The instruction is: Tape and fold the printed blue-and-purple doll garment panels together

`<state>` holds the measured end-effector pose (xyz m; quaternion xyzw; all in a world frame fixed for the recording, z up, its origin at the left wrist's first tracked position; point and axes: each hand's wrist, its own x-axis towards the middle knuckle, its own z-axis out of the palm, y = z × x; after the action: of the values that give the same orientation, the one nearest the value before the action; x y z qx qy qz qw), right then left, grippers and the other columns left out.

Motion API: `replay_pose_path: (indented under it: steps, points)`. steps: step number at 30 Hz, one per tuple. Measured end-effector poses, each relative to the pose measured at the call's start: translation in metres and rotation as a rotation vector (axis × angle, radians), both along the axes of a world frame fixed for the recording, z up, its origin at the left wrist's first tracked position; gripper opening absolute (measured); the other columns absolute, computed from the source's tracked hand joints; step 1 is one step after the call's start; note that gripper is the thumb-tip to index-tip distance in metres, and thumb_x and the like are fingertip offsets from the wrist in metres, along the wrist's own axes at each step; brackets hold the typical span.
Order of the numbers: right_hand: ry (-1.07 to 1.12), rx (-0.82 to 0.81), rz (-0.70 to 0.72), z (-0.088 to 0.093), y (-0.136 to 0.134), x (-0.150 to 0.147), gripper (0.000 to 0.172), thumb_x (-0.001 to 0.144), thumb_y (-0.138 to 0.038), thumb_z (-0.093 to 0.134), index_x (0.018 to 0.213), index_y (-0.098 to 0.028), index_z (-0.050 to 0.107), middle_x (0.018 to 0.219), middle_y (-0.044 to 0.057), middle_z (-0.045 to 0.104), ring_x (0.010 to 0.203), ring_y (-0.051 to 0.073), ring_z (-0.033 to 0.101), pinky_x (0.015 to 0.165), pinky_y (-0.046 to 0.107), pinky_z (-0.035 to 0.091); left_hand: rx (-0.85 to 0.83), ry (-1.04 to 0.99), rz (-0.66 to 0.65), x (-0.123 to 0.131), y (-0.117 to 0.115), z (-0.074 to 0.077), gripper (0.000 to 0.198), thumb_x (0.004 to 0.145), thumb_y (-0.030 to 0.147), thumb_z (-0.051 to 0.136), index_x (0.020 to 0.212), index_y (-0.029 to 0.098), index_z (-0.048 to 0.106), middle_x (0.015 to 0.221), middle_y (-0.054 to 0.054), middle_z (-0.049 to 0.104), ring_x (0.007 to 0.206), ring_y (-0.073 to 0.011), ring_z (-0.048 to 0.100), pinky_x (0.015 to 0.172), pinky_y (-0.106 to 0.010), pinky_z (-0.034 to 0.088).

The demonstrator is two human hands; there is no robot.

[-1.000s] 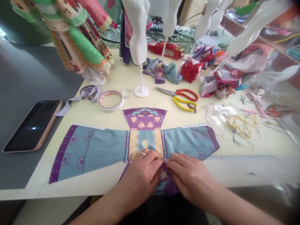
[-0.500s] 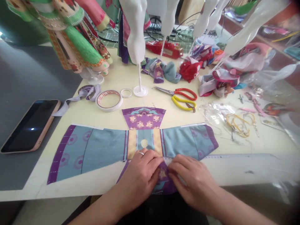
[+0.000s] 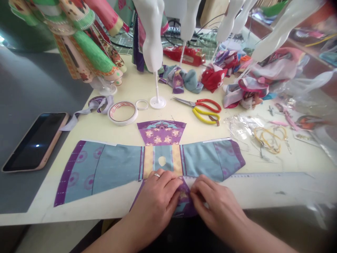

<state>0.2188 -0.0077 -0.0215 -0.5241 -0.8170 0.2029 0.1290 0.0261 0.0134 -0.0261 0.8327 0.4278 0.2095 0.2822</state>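
A teal printed fabric panel (image 3: 116,165) with purple borders and a round neck hole lies flat across the table (image 3: 79,211). A purple patterned fabric piece (image 3: 161,133) sits just above it, apart from it. Below the teal panel, a second purple piece (image 3: 185,202) lies partly under my hands. My left hand (image 3: 154,200), with a ring on one finger, presses and curls over this lower piece. My right hand (image 3: 217,205) pinches its edge between fingers and thumb. Much of that piece is hidden by my hands.
Red-and-yellow-handled scissors (image 3: 202,110), a tape roll (image 3: 122,113) and a white stand (image 3: 157,102) lie beyond the fabric. A phone (image 3: 35,142) rests at the left. Fabric scraps (image 3: 181,81) and hanging costumes (image 3: 84,38) fill the back. A ruler (image 3: 263,175) lies at the right.
My right hand has shifted slightly down and toward me along the lower purple piece. My left hand has moved a little lower, and the view has shifted slightly.
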Motion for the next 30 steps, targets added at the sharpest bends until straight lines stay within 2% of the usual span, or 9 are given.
replay_pose_path:
  steps: [4, 8, 13, 16, 19, 21, 24, 30]
  points:
    - [-0.044, 0.066, -0.024, 0.002, -0.003, 0.000, 0.010, 0.087, -0.014, 0.044, 0.081, -0.019, 0.051, 0.074, 0.002, 0.053, 0.058, 0.015, 0.051, 0.053, 0.028, 0.034, 0.050, 0.025, 0.023, 0.003, -0.003, -0.001, 0.013, 0.091, 0.017, 0.045, 0.095, 0.018, 0.057, 0.093, -0.005, 0.058, 0.082, -0.0208, 0.049, 0.074, -0.039, 0.039]
    - [-0.092, 0.094, -0.021, 0.001, -0.006, -0.004, 0.012, 0.086, -0.013, 0.044, 0.078, -0.019, 0.050, 0.073, 0.003, 0.053, 0.059, 0.016, 0.050, 0.054, 0.029, 0.035, 0.126, 0.087, 0.045, 0.008, -0.005, -0.004, 0.017, 0.089, 0.014, 0.044, 0.082, 0.017, 0.060, 0.083, -0.005, 0.058, 0.078, -0.0213, 0.049, 0.070, -0.039, 0.039]
    - [0.062, -0.107, -0.099, 0.007, -0.004, -0.005, 0.008, 0.084, -0.014, 0.048, 0.087, -0.019, 0.054, 0.081, 0.004, 0.056, 0.063, 0.017, 0.053, 0.057, 0.029, 0.041, 0.131, -0.027, 0.075, 0.006, -0.005, -0.008, 0.016, 0.088, 0.011, 0.046, 0.083, 0.018, 0.060, 0.083, -0.005, 0.059, 0.075, -0.0193, 0.050, 0.069, -0.036, 0.040]
    - [0.230, -0.221, -0.134, 0.010, -0.002, -0.008, 0.013, 0.082, -0.016, 0.052, 0.094, -0.019, 0.056, 0.088, 0.005, 0.057, 0.066, 0.015, 0.053, 0.060, 0.028, 0.043, 0.120, -0.137, 0.114, 0.004, -0.005, -0.008, 0.013, 0.087, 0.009, 0.050, 0.087, 0.019, 0.059, 0.086, -0.004, 0.060, 0.076, -0.0175, 0.051, 0.070, -0.033, 0.041]
    - [0.380, -0.295, -0.182, 0.009, 0.000, -0.014, 0.007, 0.082, -0.014, 0.053, 0.079, -0.019, 0.056, 0.075, 0.000, 0.055, 0.062, 0.012, 0.050, 0.056, 0.024, 0.041, 0.128, -0.187, 0.131, 0.003, -0.005, -0.006, 0.014, 0.085, 0.008, 0.052, 0.086, 0.019, 0.060, 0.084, -0.003, 0.060, 0.076, -0.0170, 0.052, 0.070, -0.032, 0.042]
    - [0.432, -0.339, -0.224, 0.006, 0.000, -0.017, 0.014, 0.082, -0.014, 0.053, 0.069, -0.018, 0.054, 0.065, -0.002, 0.052, 0.058, 0.011, 0.048, 0.054, 0.023, 0.038, 0.131, -0.208, 0.139, 0.003, -0.004, -0.005, 0.014, 0.084, 0.008, 0.053, 0.086, 0.019, 0.060, 0.083, -0.003, 0.061, 0.076, -0.0171, 0.053, 0.070, -0.033, 0.042]
    - [0.491, -0.379, -0.243, 0.002, 0.000, -0.019, 0.015, 0.083, -0.015, 0.052, 0.070, -0.018, 0.057, 0.062, -0.003, 0.053, 0.057, 0.011, 0.047, 0.053, 0.021, 0.037, 0.139, -0.234, 0.138, 0.003, -0.003, -0.001, 0.014, 0.083, 0.008, 0.054, 0.088, 0.019, 0.061, 0.082, -0.004, 0.061, 0.075, -0.0172, 0.053, 0.070, -0.033, 0.043]
    - [0.532, -0.359, -0.203, 0.005, 0.001, -0.020, 0.015, 0.083, -0.011, 0.051, 0.075, -0.018, 0.061, 0.067, -0.002, 0.058, 0.062, 0.011, 0.052, 0.059, 0.021, 0.040, 0.256, -0.198, 0.112, 0.001, -0.001, 0.007, 0.012, 0.082, 0.008, 0.056, 0.084, 0.018, 0.062, 0.076, -0.002, 0.063, 0.071, -0.0166, 0.052, 0.070, -0.033, 0.042]
